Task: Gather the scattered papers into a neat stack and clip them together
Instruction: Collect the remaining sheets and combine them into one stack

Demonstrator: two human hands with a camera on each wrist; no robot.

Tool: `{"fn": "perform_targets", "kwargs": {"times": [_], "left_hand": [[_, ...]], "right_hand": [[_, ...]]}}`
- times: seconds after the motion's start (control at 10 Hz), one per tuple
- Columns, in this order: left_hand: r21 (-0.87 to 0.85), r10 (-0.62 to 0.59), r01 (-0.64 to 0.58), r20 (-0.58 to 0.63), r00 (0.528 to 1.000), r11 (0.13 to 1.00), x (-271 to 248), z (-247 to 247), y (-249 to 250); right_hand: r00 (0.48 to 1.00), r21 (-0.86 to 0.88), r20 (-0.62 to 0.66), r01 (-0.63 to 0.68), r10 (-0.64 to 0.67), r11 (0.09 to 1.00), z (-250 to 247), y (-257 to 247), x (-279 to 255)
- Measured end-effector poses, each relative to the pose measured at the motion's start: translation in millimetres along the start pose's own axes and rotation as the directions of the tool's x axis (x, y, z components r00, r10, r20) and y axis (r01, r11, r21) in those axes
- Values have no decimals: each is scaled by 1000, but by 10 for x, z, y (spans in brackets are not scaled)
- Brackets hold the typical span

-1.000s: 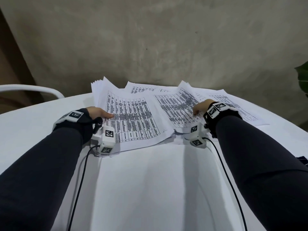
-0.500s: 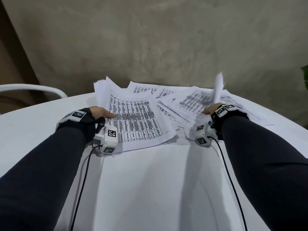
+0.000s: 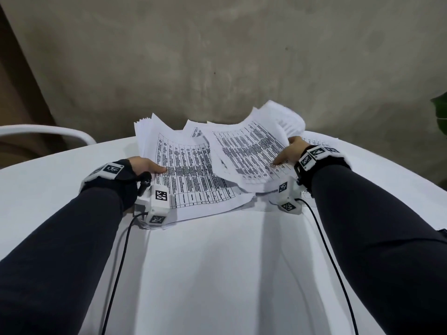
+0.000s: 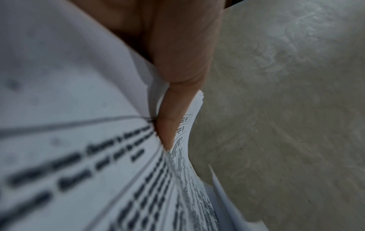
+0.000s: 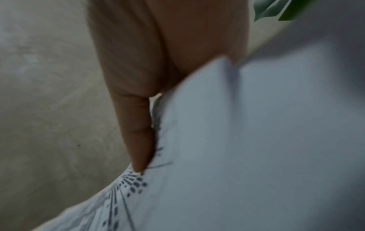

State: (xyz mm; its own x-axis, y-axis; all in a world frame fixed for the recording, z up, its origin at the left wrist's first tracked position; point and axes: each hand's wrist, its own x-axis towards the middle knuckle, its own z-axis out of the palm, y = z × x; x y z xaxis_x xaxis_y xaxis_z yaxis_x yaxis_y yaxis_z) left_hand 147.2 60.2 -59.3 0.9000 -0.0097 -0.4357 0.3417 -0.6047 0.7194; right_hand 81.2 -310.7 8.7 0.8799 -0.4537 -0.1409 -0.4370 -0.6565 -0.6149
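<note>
Head view is showing us mid-gather, with the sorting only partly done. Our left hand, at about nine o'clock of the paper spread, is pinching the edge of the larger pile, thumb lying on top of the printed table sheet; the left wrist view is confirming a finger tucked among the sheets. That pile is resting on the white table, its far corners fanning out unevenly at eleven o'clock.

Our right hand, at three o'clock, is gripping a second bundle, thumb on top and fingers hidden beneath. The bundle is curling upward at its far end and overlapping the right edge of the left pile. The right wrist view, blurred, is showing one finger pressed along the paper's edge.

More loose sheets are lying flat beyond the right wrist, at about two o'clock, not yet collected.

We are judging the task as roughly in its first half: two groups are in hand, but they are not merged, the edges are not squared, and the stray sheets are waiting. No clip is showing anywhere in these views, so the clipping is entirely ahead of us. A chair back is standing at ten o'clock, a leaf at the right edge.
</note>
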Motion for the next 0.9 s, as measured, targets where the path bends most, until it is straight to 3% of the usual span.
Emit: {"fn": "perform_targets", "kwargs": {"times": [0.1, 0.2, 0.3, 0.4, 0.6, 0.9], "left_hand": [[61, 24, -21, -60, 998, 998, -35, 47, 44], [59, 46, -41, -71, 996, 997, -38, 46, 44], [40, 49, -46, -69, 996, 998, -43, 52, 31], [23, 48, -46, -80, 996, 999, -54, 47, 34], [22, 21, -20, -71, 997, 1000, -118, 52, 71], [-3, 21, -21, -70, 997, 1000, -215, 58, 85]], "right_hand": [[995, 87, 35, -96, 93, 992, -69, 84, -17], [996, -7, -33, -78, 78, 997, -108, 232, 19], [999, -366, -52, -14, -6, 930, -122, 315, 55], [999, -431, -38, 12, -32, 903, -96, 259, 96], [995, -291, 68, -44, 67, 956, 172, 233, 282], [991, -207, -113, 41, -66, 978, 70, -16, 110]]}}
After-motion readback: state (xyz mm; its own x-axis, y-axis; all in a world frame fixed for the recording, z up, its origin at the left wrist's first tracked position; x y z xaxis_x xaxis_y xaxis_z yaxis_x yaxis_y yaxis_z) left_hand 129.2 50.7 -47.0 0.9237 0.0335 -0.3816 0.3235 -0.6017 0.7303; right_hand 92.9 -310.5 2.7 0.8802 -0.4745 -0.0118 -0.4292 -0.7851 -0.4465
